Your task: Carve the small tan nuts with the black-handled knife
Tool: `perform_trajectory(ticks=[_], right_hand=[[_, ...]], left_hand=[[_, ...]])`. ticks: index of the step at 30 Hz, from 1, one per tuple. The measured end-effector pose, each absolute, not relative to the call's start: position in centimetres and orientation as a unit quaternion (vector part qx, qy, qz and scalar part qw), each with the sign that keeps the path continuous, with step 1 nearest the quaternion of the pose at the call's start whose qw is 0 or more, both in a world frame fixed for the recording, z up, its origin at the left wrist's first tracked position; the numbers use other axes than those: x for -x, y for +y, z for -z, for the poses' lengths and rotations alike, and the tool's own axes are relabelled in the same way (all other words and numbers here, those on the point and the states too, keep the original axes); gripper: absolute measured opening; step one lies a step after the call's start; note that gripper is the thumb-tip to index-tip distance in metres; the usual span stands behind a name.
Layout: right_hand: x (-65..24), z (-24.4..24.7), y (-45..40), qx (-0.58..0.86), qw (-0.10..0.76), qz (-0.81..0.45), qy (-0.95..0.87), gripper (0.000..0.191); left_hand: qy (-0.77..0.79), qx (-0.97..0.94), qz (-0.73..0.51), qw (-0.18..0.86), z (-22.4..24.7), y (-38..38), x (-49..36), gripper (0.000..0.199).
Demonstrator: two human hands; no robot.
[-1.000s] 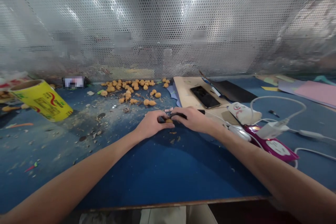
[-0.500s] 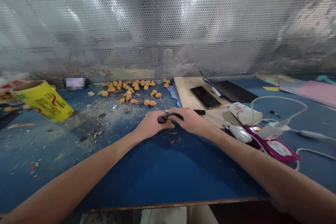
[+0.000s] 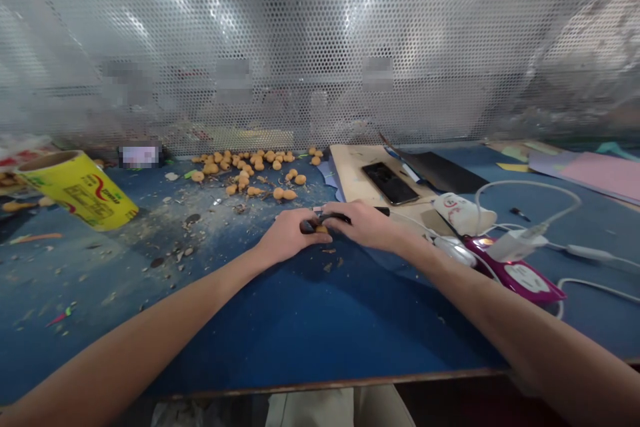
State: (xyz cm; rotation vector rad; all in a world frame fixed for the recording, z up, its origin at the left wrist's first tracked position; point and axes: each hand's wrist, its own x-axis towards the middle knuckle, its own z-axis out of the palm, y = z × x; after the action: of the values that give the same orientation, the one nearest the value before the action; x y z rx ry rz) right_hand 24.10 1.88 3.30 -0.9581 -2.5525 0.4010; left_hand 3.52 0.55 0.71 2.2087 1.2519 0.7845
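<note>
My left hand (image 3: 287,238) is closed around a small tan gourd (image 3: 321,229), of which only a little shows between the fingers. A dark piece (image 3: 307,227) sits at the fingertips of that hand; I cannot make out what it is. In my right hand (image 3: 365,225) is a slim black pen-shaped tool (image 3: 383,211), its rear end sticking out to the right. The tool's front end meets the gourd where the two hands come together, just above the blue table (image 3: 300,320). Tiny brown scraps (image 3: 329,267) lie beneath the hands.
Several small gourds (image 3: 243,173) lie at the back, with debris to their left. A yellow roll (image 3: 83,190) stands at left. Right are a board (image 3: 350,170), a phone (image 3: 390,183), a white paper cup (image 3: 463,211) and a magenta power strip (image 3: 530,280) with white cables.
My view has shifted slightly. My right hand has moved a little against the gourd, and both hands keep their hold.
</note>
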Motion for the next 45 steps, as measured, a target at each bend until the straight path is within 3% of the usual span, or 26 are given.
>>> perform_trajectory(ticks=[18, 26, 31, 37, 45], right_hand=[[-24.18, -2.83, 2.08, 0.346, 0.232, -0.189, -0.889, 0.017], [-24.79, -2.91, 2.55, 0.343, 0.197, -0.219, -0.892, 0.017], [-24.1, -2.54, 2.36, 0.342, 0.233, -0.212, -0.885, 0.018], [-24.62, -3.36, 2.26, 0.338, 0.196, -0.21, -0.896, 0.014], [-23.84, -2.8, 1.94, 0.352, 0.209, -0.17, -0.896, 0.017]], left_hand=[[0.462, -0.802, -0.277, 0.257, -0.83, 0.46, -3.5, 0.039], [0.454, -0.803, -0.271, 0.274, -1.07, 0.4, -3.59, 0.036], [0.463, -0.803, -0.273, 0.257, -0.96, 0.47, -3.49, 0.039], [0.464, -0.798, -0.271, 0.274, -1.03, 0.36, -3.5, 0.038], [0.471, -0.798, -0.274, 0.256, -0.8, 0.45, -3.5, 0.039]])
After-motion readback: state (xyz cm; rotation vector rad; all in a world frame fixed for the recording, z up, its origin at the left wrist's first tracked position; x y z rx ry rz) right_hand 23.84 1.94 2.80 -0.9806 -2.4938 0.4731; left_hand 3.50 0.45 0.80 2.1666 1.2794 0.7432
